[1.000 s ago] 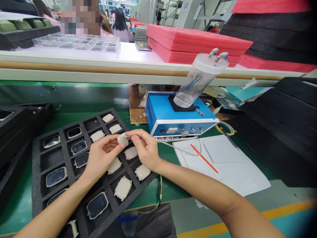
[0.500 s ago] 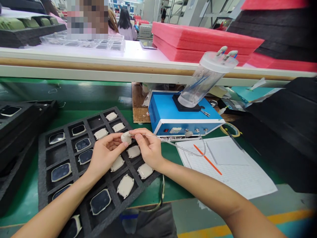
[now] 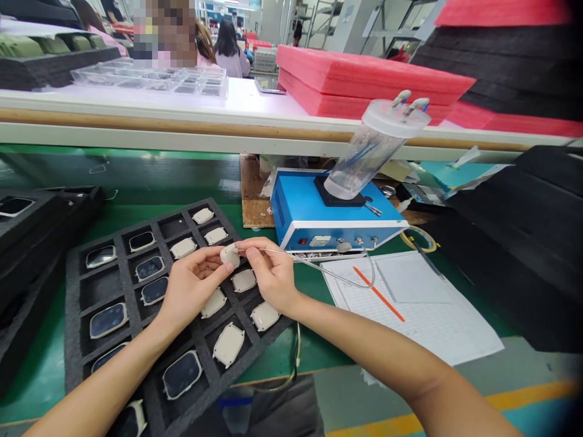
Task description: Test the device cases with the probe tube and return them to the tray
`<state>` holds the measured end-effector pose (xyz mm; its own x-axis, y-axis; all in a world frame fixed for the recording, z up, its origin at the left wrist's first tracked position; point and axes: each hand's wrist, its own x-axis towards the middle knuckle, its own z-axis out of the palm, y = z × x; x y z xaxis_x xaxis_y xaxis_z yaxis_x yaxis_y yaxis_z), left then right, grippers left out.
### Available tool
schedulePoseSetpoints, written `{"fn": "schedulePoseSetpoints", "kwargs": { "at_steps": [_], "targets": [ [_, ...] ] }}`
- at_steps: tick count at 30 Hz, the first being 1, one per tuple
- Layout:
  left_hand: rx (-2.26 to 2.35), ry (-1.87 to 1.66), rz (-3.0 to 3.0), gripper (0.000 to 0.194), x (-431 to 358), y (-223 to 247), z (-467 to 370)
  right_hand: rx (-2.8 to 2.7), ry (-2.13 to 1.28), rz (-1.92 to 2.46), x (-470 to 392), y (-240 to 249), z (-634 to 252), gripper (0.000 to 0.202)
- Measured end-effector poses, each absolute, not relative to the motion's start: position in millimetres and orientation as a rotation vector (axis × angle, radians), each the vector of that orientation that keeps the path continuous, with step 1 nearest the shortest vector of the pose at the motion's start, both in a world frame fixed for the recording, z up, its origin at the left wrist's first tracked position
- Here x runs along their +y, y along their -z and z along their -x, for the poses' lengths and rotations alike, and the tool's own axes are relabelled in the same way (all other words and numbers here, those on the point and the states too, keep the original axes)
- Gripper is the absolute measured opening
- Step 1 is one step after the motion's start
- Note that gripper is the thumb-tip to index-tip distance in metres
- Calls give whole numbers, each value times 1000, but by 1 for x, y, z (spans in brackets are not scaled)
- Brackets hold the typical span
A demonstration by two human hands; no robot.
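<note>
In the head view, grasping a cream case (image 3: pixel 229 255) in the left hand (image 3: pixel 189 286), above a foam tray (image 3: pixel 74 328); pinching a thin tube (image 3: pixel 321 269) in the right hand (image 3: pixel 272 276), tip at the case. Seeing dark-screened pieces (image 3: pixel 182 374) lying singly in compartments toward the left, cream-backed pieces (image 3: pixel 229 345) toward the right. Noticing a clear divided tray (image 3: pixel 150 79) on the shelf (image 3: pixel 248 100), contents unclear, plus a clear cylinder (image 3: pixel 357 164) on a blue box (image 3: pixel 300 203).

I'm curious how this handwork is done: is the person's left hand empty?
No, the left hand holds a small pale piece over the black foam tray.
</note>
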<state>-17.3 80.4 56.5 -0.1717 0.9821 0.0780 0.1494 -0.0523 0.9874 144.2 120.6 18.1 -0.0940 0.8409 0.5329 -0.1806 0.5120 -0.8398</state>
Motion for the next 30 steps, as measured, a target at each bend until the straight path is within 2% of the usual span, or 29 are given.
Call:
{"fn": "schedulePoseSetpoints", "kwargs": {
  "at_steps": [30],
  "targets": [
    [1425,-1307,-1267,40,81,-56,18,-1401,-970,611,120,-19,-143,20]
  ]
}}
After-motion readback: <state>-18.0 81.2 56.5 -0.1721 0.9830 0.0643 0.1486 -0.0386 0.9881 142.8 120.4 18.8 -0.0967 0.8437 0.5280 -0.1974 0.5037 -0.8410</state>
